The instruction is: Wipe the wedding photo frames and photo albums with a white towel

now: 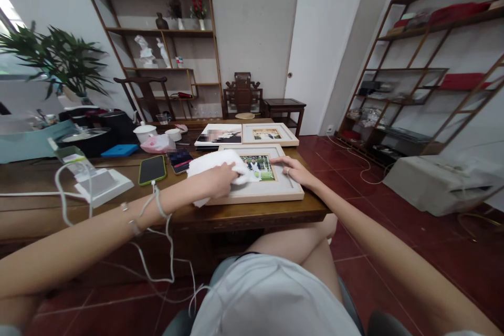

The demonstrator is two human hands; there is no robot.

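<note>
- The left hand (220, 179), curled, grips a white cloth (216, 161), which hides part of the picture frame (271, 193).
- The right hand (294, 169), loosely open, touches the frame's right side.
- Frame lies near desk's (315, 210) front right corner; behind is second frame (291, 140), leftward a green-edged phone (153, 170).

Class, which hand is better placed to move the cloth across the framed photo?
Probably the left hand: it holds the white cloth, which overlaps the near frame. The right hand holds no cloth, resting at the frame's right side.
</note>
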